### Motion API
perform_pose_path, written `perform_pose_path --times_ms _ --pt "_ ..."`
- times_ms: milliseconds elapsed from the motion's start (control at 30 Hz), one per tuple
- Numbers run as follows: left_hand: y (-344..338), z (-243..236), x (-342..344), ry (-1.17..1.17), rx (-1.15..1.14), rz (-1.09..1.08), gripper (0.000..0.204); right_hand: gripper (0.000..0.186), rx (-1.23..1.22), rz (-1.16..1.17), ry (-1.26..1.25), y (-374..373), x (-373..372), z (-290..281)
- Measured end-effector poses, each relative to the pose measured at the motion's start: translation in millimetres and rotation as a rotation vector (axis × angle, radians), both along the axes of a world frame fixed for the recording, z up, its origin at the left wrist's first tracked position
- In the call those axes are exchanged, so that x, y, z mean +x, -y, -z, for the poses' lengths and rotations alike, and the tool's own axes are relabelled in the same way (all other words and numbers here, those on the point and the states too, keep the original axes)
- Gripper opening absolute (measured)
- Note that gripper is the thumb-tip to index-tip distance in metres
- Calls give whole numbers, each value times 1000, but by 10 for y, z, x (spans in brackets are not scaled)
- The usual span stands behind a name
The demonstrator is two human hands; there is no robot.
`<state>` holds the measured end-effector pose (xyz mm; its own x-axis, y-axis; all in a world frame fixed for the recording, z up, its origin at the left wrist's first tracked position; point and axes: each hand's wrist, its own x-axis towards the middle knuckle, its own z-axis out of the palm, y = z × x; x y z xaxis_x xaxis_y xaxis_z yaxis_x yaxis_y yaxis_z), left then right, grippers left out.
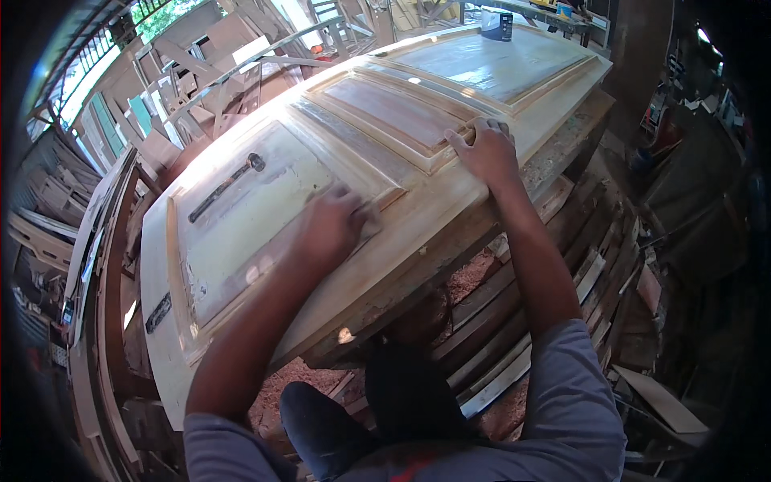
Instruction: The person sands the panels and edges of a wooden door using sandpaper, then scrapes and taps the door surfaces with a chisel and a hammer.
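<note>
A pale wooden panelled door (450, 209) lies flat in front of me, its raised mouldings framing several panels. My left hand (333, 225) is smeared by motion over the lower edge of the near-left panel. Its fingers are bent around a tan flat piece (371, 222) that looks like folded sandpaper. Farther right, my right hand (487, 151) rests with curled fingers at the corner of the middle panel's moulding (440, 157). Whatever lies under those fingers is hidden. A dark hammer-like tool (227, 187) lies on the left panel, which has a pale yellowish patch.
A dark tin (496, 26) stands on the door's far right panel. A dark strip (158, 312) marks the door's left end. Wooden slats (498, 313) and reddish shavings (301, 386) lie below the near edge. Boards and frames (152, 120) are stacked at the left and back.
</note>
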<state>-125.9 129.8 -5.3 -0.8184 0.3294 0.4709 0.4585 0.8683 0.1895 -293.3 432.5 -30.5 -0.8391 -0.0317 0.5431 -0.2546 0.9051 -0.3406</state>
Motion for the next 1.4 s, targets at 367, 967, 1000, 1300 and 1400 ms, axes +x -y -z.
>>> perform_pose_path --times_ms 367,967,1000,1300,1400 --pt "-254 -65 -77 -68 -45 -41 17 70 21 22 0 65 59 -31" --pt "156 -14 411 6 -65 -83 11 67 -21 13 -41 -120 78 26" --pt "252 -89 586 54 -98 -113 11 66 6 29 -59 -111 71 27" --pt "-279 -28 -40 -35 -112 -151 15 63 15 -1 -88 40 65 8" --pt "-41 7 201 -78 -98 -126 13 63 -7 -1 -57 5 81 24"
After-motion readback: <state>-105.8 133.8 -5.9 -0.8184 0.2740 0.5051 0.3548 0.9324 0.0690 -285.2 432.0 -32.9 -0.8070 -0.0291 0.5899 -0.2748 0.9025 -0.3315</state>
